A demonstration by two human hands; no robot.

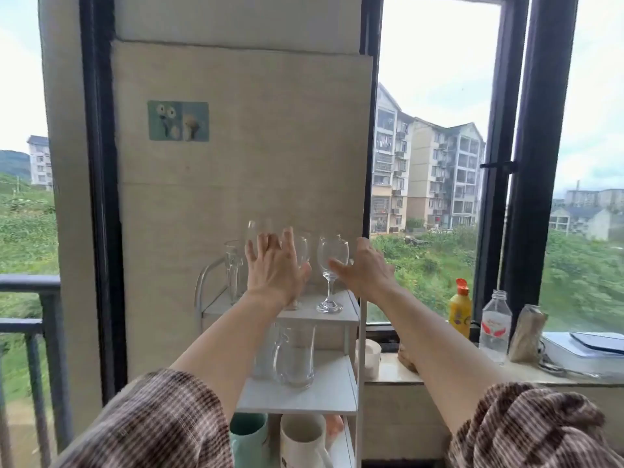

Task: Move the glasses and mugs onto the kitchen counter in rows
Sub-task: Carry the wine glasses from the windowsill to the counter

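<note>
while left hand (275, 270) and right hand (369, 270) spread empty flanking a wine glass (332, 265), bottles (495, 329) line the sill (388, 370).

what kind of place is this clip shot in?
Probably a home kitchen corner in an upper-floor flat: a white shelf rack holding wine glasses and mugs, bottles on the window sill, apartment blocks outside.

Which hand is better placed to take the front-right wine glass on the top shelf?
Right. The right hand is open beside that wine glass, thumb almost at its bowl. The left hand is spread in front of the glasses further left.
</note>
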